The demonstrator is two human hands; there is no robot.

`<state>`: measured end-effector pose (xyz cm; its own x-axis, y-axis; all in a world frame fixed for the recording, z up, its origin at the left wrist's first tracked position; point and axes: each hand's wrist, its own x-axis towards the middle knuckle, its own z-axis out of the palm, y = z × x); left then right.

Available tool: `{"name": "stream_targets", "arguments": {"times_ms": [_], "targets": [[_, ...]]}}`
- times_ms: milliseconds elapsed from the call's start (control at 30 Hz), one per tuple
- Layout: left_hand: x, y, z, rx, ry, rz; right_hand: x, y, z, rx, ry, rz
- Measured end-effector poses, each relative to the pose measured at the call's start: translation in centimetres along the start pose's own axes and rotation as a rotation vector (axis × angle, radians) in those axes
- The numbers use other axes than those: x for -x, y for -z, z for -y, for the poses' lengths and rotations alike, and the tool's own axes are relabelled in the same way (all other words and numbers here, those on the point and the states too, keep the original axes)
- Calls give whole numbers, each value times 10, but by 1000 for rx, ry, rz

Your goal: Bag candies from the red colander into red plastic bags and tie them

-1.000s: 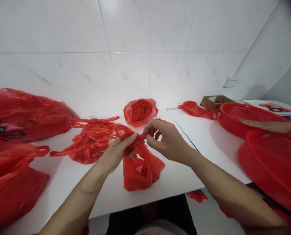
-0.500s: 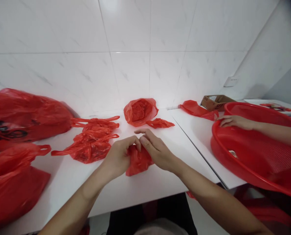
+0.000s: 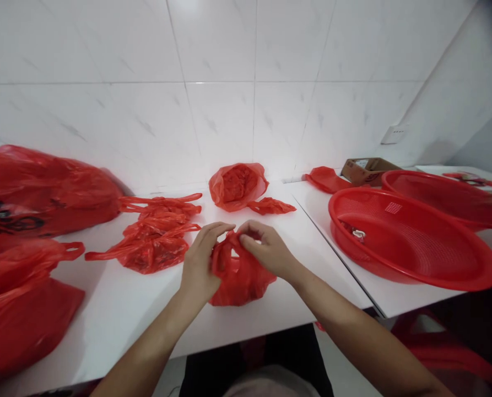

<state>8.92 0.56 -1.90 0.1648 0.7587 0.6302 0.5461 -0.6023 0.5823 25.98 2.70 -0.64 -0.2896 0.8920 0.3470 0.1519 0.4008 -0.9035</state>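
Between my hands, near the table's front, is a small red plastic bag (image 3: pixel 242 284) with its handles raised and a gap showing between them. My left hand (image 3: pixel 202 262) is closed on the bag's left side, its fingertips partly hidden behind the plastic. On the other side, my right hand (image 3: pixel 268 248) pinches the top of the bag between thumb and fingers. Several tied red bags (image 3: pixel 157 237) lie to the left of my left hand. Beyond both hands, an open red bag (image 3: pixel 238 186) stuffed with red plastic rests by the wall, a crumpled red bag (image 3: pixel 274 206) beside it.
Large red bags (image 3: pixel 43 193) fill the left side. At right, a red plastic basket (image 3: pixel 415 237) holds a few small wrapped pieces (image 3: pixel 358 235); another red basket (image 3: pixel 448 193) is behind it. A cardboard box (image 3: pixel 367 170) and a flat red bag (image 3: pixel 328 179) lie near the wall.
The bag in my hands has been lifted and spread, its handles now showing. The front basket has shifted and tilted, and the other person's hand has left its rim.
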Motion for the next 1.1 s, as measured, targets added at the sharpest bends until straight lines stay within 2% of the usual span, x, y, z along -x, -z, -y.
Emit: {"name": "stream_targets", "arguments": {"times_ms": [67, 100, 167, 233, 300, 400, 467, 533, 600, 700, 767, 833, 967, 1100], "targets": [[-1, -1, -4, 119, 86, 68, -2, -2, 0, 179, 210, -233], [-2, -1, -6, 187, 143, 105, -2, -3, 0, 256, 305, -300], [-1, 0, -6, 292, 263, 132, -1, -1, -5, 355, 383, -314], [6, 4, 1, 310, 354, 83, 2, 7, -18, 414, 306, -264], [21, 8, 17, 259, 439, 26, 6, 23, -39, 488, 105, -257], [51, 11, 46, 245, 597, 67, 10, 48, -77, 574, -189, -270], [66, 7, 61, 335, 662, 40, 9, 54, -96, 573, -265, -251], [71, -4, 69, 400, 689, -81, 7, 45, -105, 559, -262, -251], [68, -20, 70, 394, 692, -203, 5, 24, -104, 560, -237, -276], [59, -48, 65, 311, 675, -243, 3, -14, -99, 598, -224, -256], [57, -62, 62, 232, 649, -199, 5, -30, -101, 643, -260, -190], [58, -68, 63, 136, 615, -111, 7, -34, -106, 700, -313, -124], [56, -57, 79, -110, 592, 81, 7, -7, -118, 811, -420, -87], [39, -50, 100, -355, 594, 228, 1, 20, -129, 892, -500, -68]]}}
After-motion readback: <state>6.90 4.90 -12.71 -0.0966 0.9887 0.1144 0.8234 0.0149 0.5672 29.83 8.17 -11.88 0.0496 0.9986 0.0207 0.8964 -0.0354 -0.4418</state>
